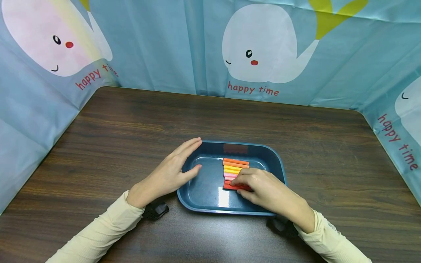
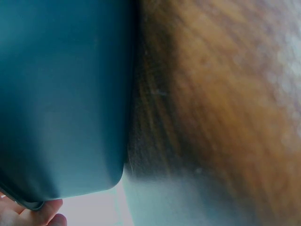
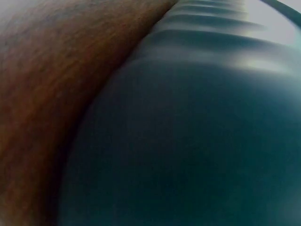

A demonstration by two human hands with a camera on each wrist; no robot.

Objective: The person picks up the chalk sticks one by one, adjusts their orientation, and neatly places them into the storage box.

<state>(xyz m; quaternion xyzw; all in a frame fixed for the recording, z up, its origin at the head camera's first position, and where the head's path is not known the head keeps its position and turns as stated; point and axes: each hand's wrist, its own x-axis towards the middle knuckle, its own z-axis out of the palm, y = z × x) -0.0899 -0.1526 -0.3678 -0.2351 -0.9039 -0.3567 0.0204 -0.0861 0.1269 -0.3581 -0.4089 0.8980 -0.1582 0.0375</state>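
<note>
A row of short coloured sticks lies in a blue tray [image 1: 204, 204]: orange sticks [image 1: 235, 162], yellow sticks [image 1: 231, 169], pink sticks [image 1: 230, 176] and red sticks [image 1: 230, 186]. My right hand [image 1: 263, 186] reaches in over the tray's right side. Its curled index finger and thumb pinch at the red sticks, while the hand covers their right ends. At the tray's left end is my left hand [image 1: 171, 171], fingers extended along the rim and thumb over the inside. In the left wrist view, fingertips [image 2: 42, 214] touch the tray's edge.
The tray stands on a dark wood-grain table [image 1: 131, 128]. Behind the table hangs a light-blue curtain [image 1: 158, 47] with printed whales. Dark wrist devices sit under both wrists, near the tray's front edge. The right wrist view holds mostly the tray's outer wall [image 3: 188, 141].
</note>
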